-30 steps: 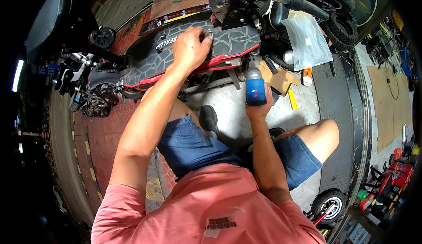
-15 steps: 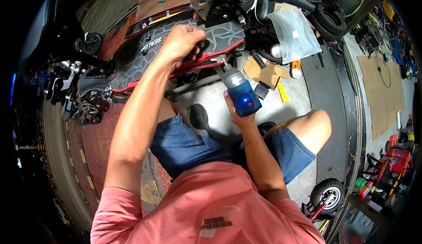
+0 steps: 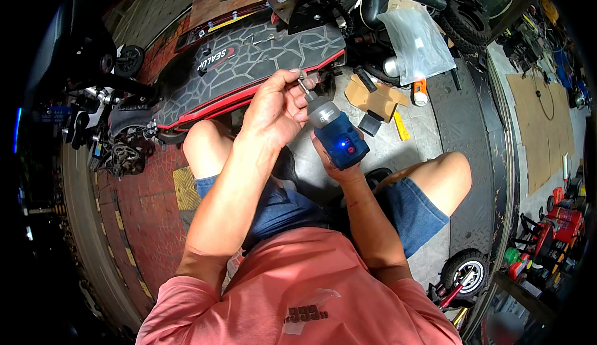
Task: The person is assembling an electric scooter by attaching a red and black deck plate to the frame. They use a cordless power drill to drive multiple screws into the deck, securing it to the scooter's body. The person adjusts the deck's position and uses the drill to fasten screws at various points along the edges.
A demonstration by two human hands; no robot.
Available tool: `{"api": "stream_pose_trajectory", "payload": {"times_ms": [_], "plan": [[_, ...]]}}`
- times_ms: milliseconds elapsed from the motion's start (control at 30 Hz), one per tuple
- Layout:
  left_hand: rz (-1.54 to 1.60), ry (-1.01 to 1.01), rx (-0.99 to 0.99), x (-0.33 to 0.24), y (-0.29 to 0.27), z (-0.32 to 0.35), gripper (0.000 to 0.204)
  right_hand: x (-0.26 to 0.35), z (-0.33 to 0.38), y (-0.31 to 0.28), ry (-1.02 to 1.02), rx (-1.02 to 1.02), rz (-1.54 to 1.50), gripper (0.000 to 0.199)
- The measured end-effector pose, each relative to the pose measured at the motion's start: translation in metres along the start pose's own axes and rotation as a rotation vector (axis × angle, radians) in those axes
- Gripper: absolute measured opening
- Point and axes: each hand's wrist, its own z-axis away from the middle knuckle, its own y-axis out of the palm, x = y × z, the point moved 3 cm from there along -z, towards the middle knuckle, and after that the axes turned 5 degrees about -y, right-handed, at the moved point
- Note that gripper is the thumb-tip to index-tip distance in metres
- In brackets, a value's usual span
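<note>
Left hand off the deck, now at the driver's bit

Head view. Left hand (image 3: 272,112) has come back from the top of the scooter deck (image 3: 233,78), where it was working half a second ago. Thumb and fingertips now pinch at the end of the bit (image 3: 304,86); whether a small fastener sits there too, too fine to tell. Remaining fingers curl loosely, palm partly turned up.

Right hand (image 3: 336,164) wraps the blue-and-grey cordless driver (image 3: 342,141) from below, grip mostly hidden behind the tool body. Driver stands about where it was, small blue lamp lit, nose aimed at the deck's red edge but apart from it.

Meaning: attention has shifted from deck to tool tip; neither hand touches the deck. Small metal pieces (image 3: 269,38) on its upper face, covered half a second ago, now show.

Right of the driver, on pale floor: opened cardboard box (image 3: 388,101), yellow strip (image 3: 402,127), orange-and-white bottle (image 3: 420,94), translucent plastic bag (image 3: 415,43) behind.
</note>
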Motion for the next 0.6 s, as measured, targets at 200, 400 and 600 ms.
{"api": "stream_pose_trajectory", "payload": {"times_ms": [200,400,600], "plan": [[0.045,0.038,-0.01,0.005,0.009,0.005,0.018,0.0,0.005,0.002,0.041,-0.103,-0.071,0.009],[-0.015,0.108,0.046,0.008,-0.001,0.001,0.016,0.004,0.004,0.001,0.019,-0.097,-0.004,0.011],[-0.143,0.39,-0.063,0.02,0.0,-0.001,0.02,0.001,-0.003,-0.001,0.128,-0.114,-0.087,0.015]]}}
